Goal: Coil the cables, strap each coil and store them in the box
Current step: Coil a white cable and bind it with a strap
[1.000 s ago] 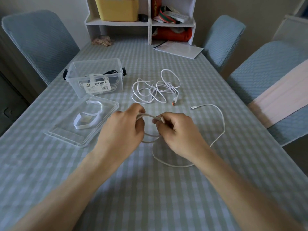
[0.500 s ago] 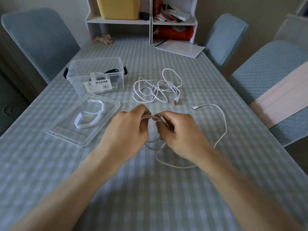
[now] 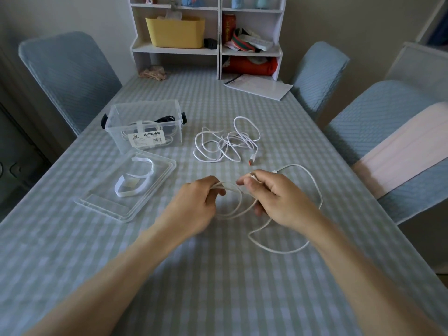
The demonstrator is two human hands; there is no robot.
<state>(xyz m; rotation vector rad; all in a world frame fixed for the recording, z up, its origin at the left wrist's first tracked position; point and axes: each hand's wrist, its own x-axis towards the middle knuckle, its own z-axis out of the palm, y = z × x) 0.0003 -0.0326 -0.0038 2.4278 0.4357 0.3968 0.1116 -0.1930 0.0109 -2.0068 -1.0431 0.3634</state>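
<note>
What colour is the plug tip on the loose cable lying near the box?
Orange-red tip on a white cable, in the head view.

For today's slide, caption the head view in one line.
Both hands, left hand and right hand, coil a white cable beside the open box.

A long table under a pale green-and-white checked cloth (image 3: 218, 275) filled the room's middle. Three chairs in quilted light-blue covers stood round it: one at the left edge (image 3: 70, 76), two along the right edge (image 3: 320, 71) (image 3: 388, 122), the nearer draped with a pale pink cloth (image 3: 407, 146). A white open shelf unit (image 3: 219, 32) stood at the far edge against a plain beige wall (image 3: 339, 20). Soft daylight lay evenly.
</note>
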